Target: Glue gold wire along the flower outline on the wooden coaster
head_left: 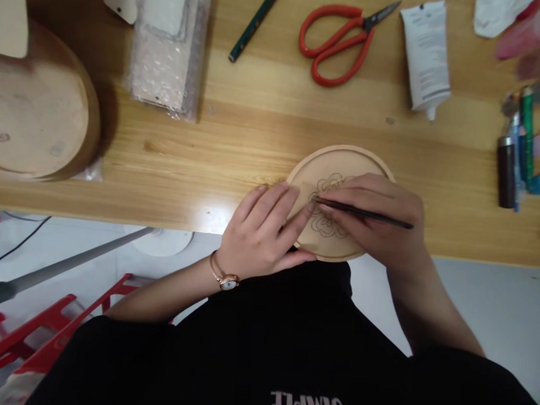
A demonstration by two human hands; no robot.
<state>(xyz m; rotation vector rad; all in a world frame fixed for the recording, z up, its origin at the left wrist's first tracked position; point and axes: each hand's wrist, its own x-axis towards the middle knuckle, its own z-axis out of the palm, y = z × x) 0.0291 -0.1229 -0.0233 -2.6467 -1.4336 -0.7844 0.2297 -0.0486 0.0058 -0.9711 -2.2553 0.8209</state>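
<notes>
A round wooden plate (pixel 332 252) with a raised rim lies at the table's front edge. Dark outlines of a flower (pixel 329 224) are drawn on its face. My right hand (pixel 382 215) rests over the plate's right side, closed around a thin dark pen (pixel 369 214), whose tip is near the left part of the drawing. My left hand (pixel 269 226) lies on the plate's left rim, fingers spread, the index fingertip close to the pen tip and the thumb along the lower rim.
On the wooden table (pixel 250 131) lie red-handled scissors (pixel 341 45), a white tube (pixel 428 57), a dark green pencil (pixel 255 26) and a bubble-wrapped pack (pixel 164 63). Round wooden pieces (pixel 38 106) stand left; pens (pixel 517 146) lie right. Red stools (pixel 39 330) are below left.
</notes>
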